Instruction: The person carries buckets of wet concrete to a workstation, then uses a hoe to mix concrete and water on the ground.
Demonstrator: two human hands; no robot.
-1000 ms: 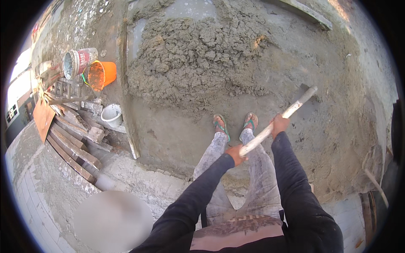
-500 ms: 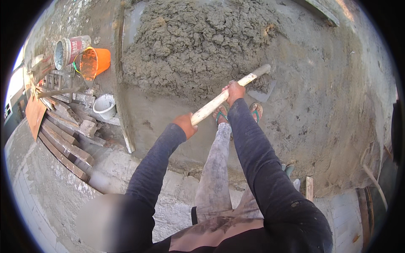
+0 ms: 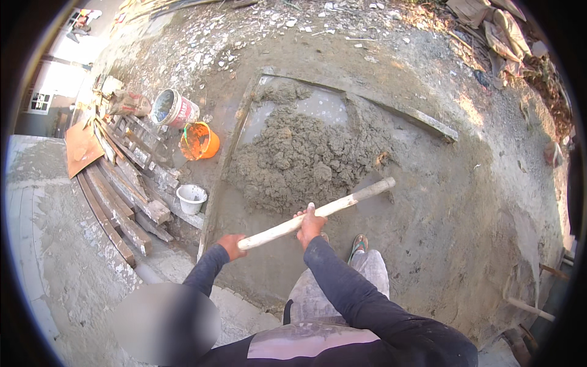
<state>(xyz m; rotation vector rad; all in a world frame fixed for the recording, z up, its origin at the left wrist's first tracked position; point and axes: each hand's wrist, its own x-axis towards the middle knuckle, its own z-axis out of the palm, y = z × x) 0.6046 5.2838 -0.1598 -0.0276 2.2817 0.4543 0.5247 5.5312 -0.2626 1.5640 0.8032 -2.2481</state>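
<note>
A pale wooden-handled hoe [image 3: 275, 232] slants across in front of me, its far end up to the right. My left hand [image 3: 232, 246] is closed round the handle's near end. Further up, my right hand [image 3: 310, 226] grips the handle, thumb lying along the top. The hoe's blade is hard to make out against the grey, below the far end at the heap's right edge. Just beyond the handle lies a lumpy heap of wet grey mortar [image 3: 306, 153]. My sandalled foot [image 3: 359, 243] stands on the wet ground close to the hoe.
Boards [image 3: 422, 120] edge the heap at the back, with another board along the left. Left of it stand an orange bucket [image 3: 200, 142], a paint pail [image 3: 175, 108] and a small white bucket [image 3: 191, 199]. Stacked timber [image 3: 116, 202] lies beside them. Rubble [image 3: 293, 24] is scattered behind.
The view has tilted up, showing more ground beyond the heap. Both hands have moved left with the hoe, whose handle now lies flatter. Both still grip it.
</note>
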